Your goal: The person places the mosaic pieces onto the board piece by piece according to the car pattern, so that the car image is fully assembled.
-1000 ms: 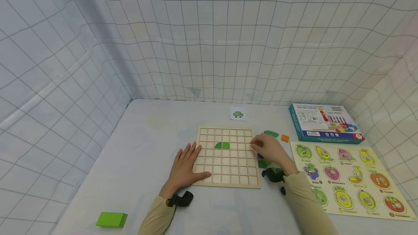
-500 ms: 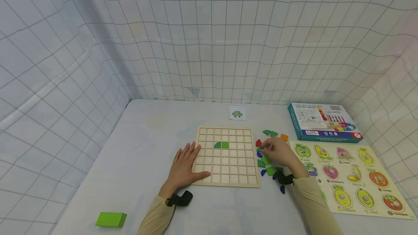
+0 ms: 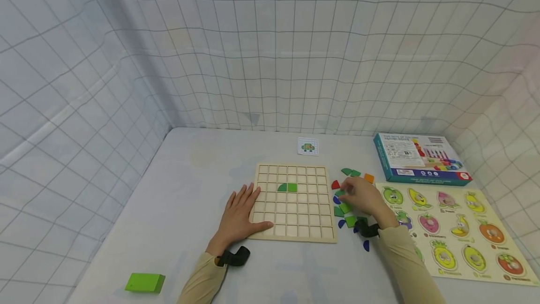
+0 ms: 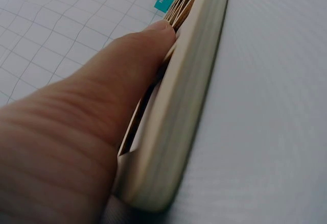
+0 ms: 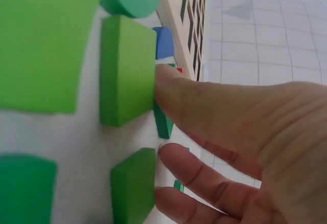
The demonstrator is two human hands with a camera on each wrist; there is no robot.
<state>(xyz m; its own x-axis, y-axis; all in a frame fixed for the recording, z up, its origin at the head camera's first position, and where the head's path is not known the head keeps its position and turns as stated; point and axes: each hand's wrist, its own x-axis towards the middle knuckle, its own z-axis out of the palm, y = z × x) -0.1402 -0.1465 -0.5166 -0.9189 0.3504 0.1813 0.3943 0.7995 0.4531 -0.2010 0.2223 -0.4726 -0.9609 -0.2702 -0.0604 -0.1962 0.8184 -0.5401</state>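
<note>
My left hand [image 3: 240,212] lies with fingers spread along the left edge of a wooden grid board [image 3: 295,239], its thumb over the near frame. In the left wrist view the thumb [image 4: 127,60] presses on the board's edge. Two cells hold a green rounded piece [image 3: 282,188] and a light green square [image 3: 292,187]. Right of the board, my right hand [image 3: 363,197] reaches down among loose coloured pieces. Its thumb and fingers stand apart around a dark green piece [image 5: 163,121], close by a light green square block [image 5: 130,71] in the right wrist view.
Red [image 3: 335,185], blue [image 3: 366,246] and orange pieces [image 3: 369,178] lie around the right hand. A small picture card [image 3: 308,146] sits behind the board. At right are a box [image 3: 422,158] and a fruit puzzle sheet [image 3: 460,266]; a green block [image 3: 145,283] lies front left.
My right hand has drawn back from the board's right edge to the loose pieces, and its fingertips stay by the dark green one. The left hand keeps its place.
</note>
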